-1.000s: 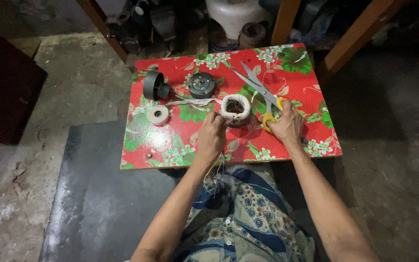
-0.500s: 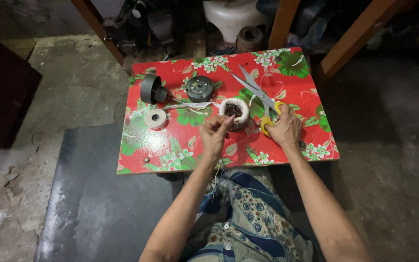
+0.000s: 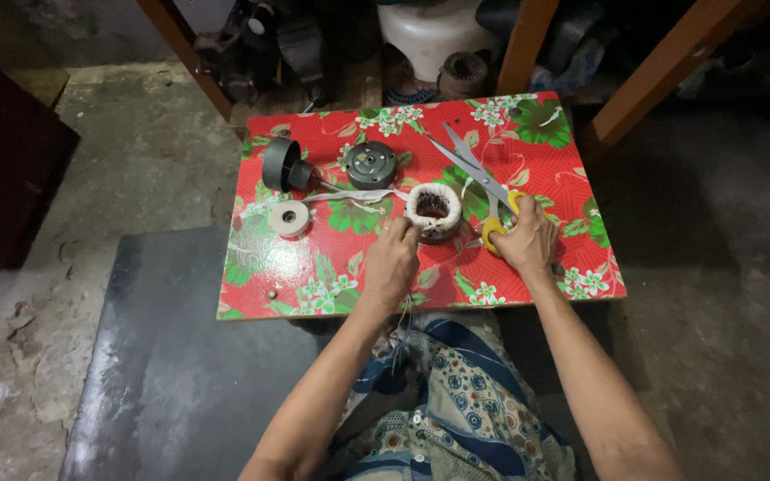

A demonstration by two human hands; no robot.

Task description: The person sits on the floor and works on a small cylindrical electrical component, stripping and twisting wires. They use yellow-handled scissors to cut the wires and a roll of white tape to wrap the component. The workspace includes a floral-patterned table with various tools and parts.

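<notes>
On the low board covered with red flowered oilcloth (image 3: pixel 528 151), near its front edge, we keep both hands at work; our left hand (image 3: pixel 391 263) rests its fingertips against the near side of the white-wrapped motor winding ring (image 3: pixel 432 212), fingers bent together, but we cannot tell if they pinch the ring itself or the thin wires (image 3: pixel 403 330) that hang from under the hand toward our lap. Our right hand (image 3: pixel 528 242) is closed on the yellow handles of the scissors (image 3: pixel 479 174); the blades lie flat on the cloth and point away to the far left, a little apart, so the tool is ready just beside the ring. A white tape strip (image 3: pixel 358 194) runs from the ring toward the left, where a small tape roll (image 3: pixel 290 218), a dark cylindrical cup (image 3: pixel 281 165) and a round grey motor cap (image 3: pixel 371 164) stand apart from each other. Free cloth stays at the front left and far right corners; the board's near edge is close under our wrists, with bare concrete floor (image 3: pixel 135 178) around.
</notes>
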